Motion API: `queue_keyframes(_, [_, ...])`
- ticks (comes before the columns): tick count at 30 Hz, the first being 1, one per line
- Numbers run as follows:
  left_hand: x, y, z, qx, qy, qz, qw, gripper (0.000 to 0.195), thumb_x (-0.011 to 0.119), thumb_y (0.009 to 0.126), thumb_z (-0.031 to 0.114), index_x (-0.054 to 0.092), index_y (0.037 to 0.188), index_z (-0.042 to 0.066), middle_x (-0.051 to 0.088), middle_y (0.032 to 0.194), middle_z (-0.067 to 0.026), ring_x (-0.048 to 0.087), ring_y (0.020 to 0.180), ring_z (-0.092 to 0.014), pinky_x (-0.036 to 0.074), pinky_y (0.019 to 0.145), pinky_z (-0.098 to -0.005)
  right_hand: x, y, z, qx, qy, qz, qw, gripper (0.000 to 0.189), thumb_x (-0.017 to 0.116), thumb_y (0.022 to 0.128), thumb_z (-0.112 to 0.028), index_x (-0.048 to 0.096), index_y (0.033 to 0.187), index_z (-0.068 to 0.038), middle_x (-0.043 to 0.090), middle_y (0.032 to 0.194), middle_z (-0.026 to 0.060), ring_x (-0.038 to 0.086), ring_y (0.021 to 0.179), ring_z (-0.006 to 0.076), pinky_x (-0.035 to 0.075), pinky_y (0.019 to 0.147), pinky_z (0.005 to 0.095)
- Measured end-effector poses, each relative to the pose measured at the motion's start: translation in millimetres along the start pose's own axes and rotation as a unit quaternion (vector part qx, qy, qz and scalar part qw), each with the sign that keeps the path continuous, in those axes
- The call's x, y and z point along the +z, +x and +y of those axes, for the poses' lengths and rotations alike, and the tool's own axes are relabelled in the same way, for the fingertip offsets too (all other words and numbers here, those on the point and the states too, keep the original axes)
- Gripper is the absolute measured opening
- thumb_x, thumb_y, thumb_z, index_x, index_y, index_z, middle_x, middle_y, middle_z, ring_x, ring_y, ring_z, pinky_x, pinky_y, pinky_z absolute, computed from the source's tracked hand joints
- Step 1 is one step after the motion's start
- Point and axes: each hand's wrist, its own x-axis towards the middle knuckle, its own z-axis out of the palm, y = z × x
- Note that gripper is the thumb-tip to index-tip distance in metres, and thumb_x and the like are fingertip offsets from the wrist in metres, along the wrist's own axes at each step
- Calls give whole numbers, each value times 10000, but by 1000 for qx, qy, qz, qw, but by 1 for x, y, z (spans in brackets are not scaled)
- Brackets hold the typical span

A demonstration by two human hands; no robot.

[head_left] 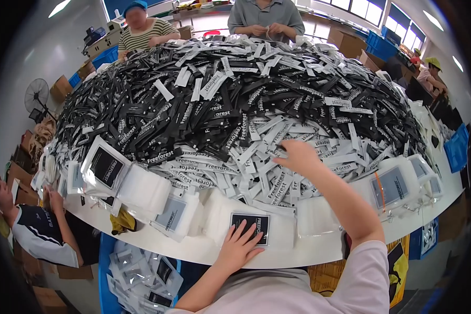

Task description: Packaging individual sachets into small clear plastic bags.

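My left hand (pixel 239 246) lies palm down, fingers spread, on a clear plastic pouch with a black label (pixel 263 219) at the table's near edge. Further in, my right hand (pixel 300 156) reaches over a patch of white stick sachets (pixel 278 188). A gap shows between its thumb and forefinger; its curled fingers are partly hidden. Black stick sachets (pixel 208 114) mixed with white ones form a large heap beyond. Left of my left hand are a pouch with a grey label (pixel 170 216) and a stack of white pouches (pixel 145 188).
An orange band circles a pouch bundle (pixel 390 188) at right. Below the white table's edge (pixel 298 259), a blue bin (pixel 106 274) holds filled pouches and a yellow crate (pixel 329 276) stands right. Co-workers sit at left (pixel 43 231) and across the heap (pixel 265 19).
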Motion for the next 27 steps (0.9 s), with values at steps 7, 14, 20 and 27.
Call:
queue_keyframes(7, [1,-4,-4,-20,-93,69,993,306,660,717,171,603,1005,85,588,1058,-53,539,1014,-241,458,797,-354,-33,-27,23,34,156,209,965,219,612,754,-263,613,848,-66,603,777,76,581,694,253,454,599,340])
queue_keyframes(14, [-49,40,42,-21,-10,290,957,433,688,686,233,540,1046,45,591,944,-98,556,851,-264,428,720,-395,-56,-111,-19,-149,229,100,957,93,686,689,-98,608,727,-63,572,637,61,556,585,180,435,542,265])
queue_keyframes(20, [-37,36,52,-67,-304,-246,918,237,616,764,177,569,956,47,590,809,-119,560,787,-290,443,661,-365,-23,-179,-51,-211,525,56,822,125,665,732,-97,610,824,-33,618,755,54,576,703,164,442,569,260])
queue_keyframes(27, [-6,16,21,82,-301,-61,948,350,587,793,265,546,1089,83,590,925,-118,567,886,-272,446,734,-371,32,-257,-52,-13,679,308,666,316,493,871,-284,577,752,-3,561,574,68,519,532,152,431,498,273])
